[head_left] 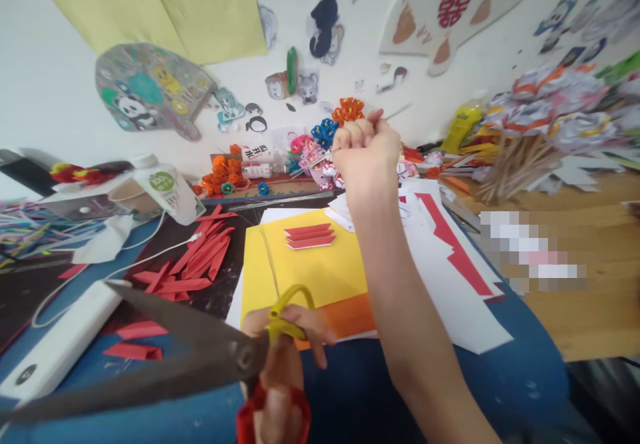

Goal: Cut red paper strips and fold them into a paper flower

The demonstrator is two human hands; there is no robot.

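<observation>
Metal scissors (244, 357) sit in my L hand (284, 354), thumb in red loop, fingers at yellow one, blades parted, aimed L. R hand (367, 144), farther fwd & higher, curls round thin wires (400, 110); I can't tell exact finger contact. Wires lie fwd & R of scissors, long axis approx. crosswise, R end higher; R hand nearest, blades pointing elsewhere.

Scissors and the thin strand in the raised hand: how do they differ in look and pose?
The scissors are dark and broad-bladed; the thin strand is narrow and paler. The scissors sit low in the frame, blades spread and pointing left; the strand is higher up, slanting upward to the right. Both are held.
</observation>
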